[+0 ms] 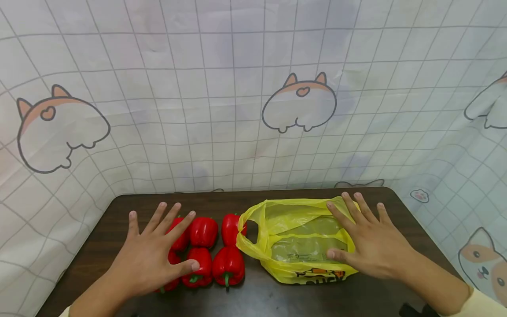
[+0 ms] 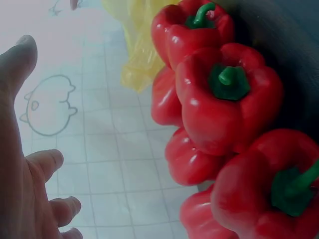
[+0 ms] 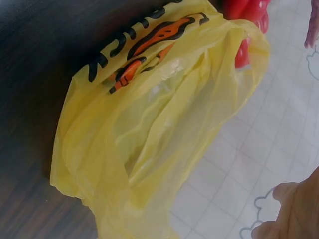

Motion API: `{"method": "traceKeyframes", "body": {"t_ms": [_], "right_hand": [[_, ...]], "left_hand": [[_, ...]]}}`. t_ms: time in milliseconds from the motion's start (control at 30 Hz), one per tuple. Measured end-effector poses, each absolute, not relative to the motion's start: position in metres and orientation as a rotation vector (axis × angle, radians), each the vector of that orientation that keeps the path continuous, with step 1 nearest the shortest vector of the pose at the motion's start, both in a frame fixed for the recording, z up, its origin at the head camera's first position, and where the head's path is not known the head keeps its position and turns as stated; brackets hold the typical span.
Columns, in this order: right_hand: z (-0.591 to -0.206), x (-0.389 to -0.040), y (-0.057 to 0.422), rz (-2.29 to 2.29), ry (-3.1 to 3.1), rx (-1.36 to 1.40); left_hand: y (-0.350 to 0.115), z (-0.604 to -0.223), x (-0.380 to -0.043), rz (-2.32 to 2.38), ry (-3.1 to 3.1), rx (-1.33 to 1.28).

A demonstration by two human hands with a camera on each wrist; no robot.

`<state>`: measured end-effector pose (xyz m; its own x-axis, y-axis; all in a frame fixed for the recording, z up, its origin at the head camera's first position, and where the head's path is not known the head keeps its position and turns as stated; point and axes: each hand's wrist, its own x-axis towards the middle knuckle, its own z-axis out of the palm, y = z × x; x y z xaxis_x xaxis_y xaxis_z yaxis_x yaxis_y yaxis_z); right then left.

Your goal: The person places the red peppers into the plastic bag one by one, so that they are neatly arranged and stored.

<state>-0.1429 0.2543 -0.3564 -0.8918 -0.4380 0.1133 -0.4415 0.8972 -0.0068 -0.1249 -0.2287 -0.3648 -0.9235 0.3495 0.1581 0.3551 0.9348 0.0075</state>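
Observation:
Several red bell peppers (image 1: 229, 266) with green stems stand close together on the table, left of the middle; the left wrist view shows these peppers (image 2: 214, 114) close up. My left hand (image 1: 148, 255) hovers over the leftmost ones with fingers spread, hiding part of them and holding nothing. To their right a yellow plastic bag (image 1: 283, 269) lies with its mouth spread, one handle loop overlapping a back pepper. Fingers splayed, my right hand (image 1: 376, 246) is held above the bag's right side and grips nothing. In the right wrist view the bag (image 3: 89, 144) bears orange and black print.
A dark wood-grain table (image 1: 237, 200) carries everything. Behind it and at both sides hangs a white grid-patterned cloth (image 1: 214, 110) with cartoon corgis. A small black object (image 1: 413, 310) shows at the lower right, by the right forearm.

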Motion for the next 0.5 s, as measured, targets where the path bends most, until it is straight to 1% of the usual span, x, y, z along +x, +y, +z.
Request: {"method": "traceKeyframes", "body": {"t_ms": [500], "right_hand": [[-0.374,-0.133,0.276,0.173,-2.942,0.596]], "left_hand": [[-0.254,-0.385,-0.115,-0.212,-2.982,-0.458]]}}
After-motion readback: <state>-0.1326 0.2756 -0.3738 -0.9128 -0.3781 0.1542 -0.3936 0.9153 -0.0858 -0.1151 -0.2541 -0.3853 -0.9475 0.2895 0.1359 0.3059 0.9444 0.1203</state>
